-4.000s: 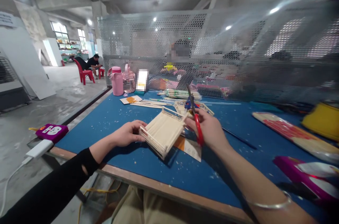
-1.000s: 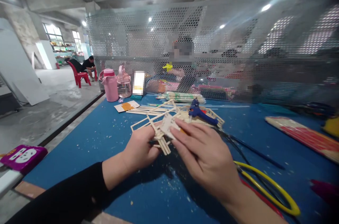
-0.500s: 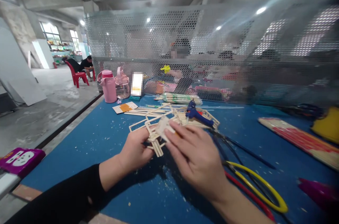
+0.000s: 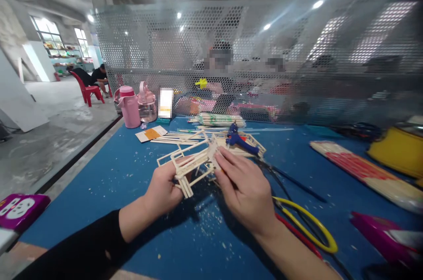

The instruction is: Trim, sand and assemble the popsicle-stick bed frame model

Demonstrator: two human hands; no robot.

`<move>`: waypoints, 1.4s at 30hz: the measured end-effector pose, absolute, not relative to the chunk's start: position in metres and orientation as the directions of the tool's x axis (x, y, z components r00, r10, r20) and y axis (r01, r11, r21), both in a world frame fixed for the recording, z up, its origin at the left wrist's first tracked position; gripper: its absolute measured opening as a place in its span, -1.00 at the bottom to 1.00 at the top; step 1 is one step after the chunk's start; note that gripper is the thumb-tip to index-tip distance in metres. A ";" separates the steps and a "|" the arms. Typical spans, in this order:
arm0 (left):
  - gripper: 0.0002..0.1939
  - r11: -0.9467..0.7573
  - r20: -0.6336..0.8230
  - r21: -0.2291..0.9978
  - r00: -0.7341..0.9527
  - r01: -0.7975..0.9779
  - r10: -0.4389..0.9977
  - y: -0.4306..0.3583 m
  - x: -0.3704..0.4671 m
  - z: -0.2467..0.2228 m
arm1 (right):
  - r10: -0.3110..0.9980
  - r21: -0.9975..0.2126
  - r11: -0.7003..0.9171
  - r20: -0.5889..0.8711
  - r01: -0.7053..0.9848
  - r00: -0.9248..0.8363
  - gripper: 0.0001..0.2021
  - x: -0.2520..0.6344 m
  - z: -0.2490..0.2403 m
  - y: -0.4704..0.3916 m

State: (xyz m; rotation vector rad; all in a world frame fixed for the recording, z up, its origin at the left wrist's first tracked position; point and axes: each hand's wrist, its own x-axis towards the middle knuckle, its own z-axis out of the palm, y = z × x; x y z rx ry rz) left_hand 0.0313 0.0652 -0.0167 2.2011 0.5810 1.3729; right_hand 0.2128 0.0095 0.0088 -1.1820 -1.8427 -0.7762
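Observation:
My left hand is closed around one end of a small frame of pale wooden sticks, held tilted above the blue table. Against the frame's right end, my right hand pinches a pale folded sheet that looks like sandpaper; the fingers hide much of it. Just behind the hands lies a blue glue gun, resting on more stick framework. Loose sticks are spread beyond the left hand, beside a white and orange sheet.
A pink thermos, a clear pink jug and a phone stand at the back left. Bagged sticks lie by the perforated screen. Yellow-handled pliers and a stick packet are on the right.
The stick frame has turned, showing more of its long side. My right hand with the pale sheet has shifted to the frame's right end. The whole view has swung slightly right.

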 end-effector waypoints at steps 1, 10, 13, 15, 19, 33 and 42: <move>-0.59 -0.794 0.702 0.600 0.407 0.103 0.584 0.065 0.032 -0.017 | 0.439 0.093 0.375 0.858 0.922 -0.265 -0.75 0.209 0.010 0.008; -0.67 -0.796 0.703 0.596 0.415 0.099 0.578 0.068 0.034 -0.017 | 0.439 0.109 0.433 0.841 0.895 -0.315 -0.76 0.197 0.017 -0.002; -0.69 -0.794 0.703 0.600 0.407 0.100 0.583 0.068 0.033 -0.018 | 0.420 0.125 0.480 0.837 0.868 -0.352 -0.77 0.197 0.017 -0.003; -0.65 -0.797 0.703 0.594 0.413 0.106 0.579 0.069 0.033 -0.019 | 0.398 0.104 0.406 0.874 0.908 -0.278 -0.79 0.199 0.018 -0.001; -0.66 -0.760 0.676 0.645 0.401 0.083 0.618 0.071 0.030 -0.018 | 0.423 0.118 0.379 0.860 0.918 -0.285 -0.78 0.196 0.018 0.000; -0.72 -0.720 0.625 0.685 0.415 0.115 0.661 0.067 0.029 -0.017 | 0.424 0.200 0.452 0.809 0.869 -0.407 -0.76 0.178 0.018 -0.005; -0.77 -0.695 0.600 0.710 0.421 0.112 0.681 0.065 0.030 -0.023 | 0.452 0.221 0.602 0.698 0.767 -0.555 -0.76 0.187 0.037 -0.007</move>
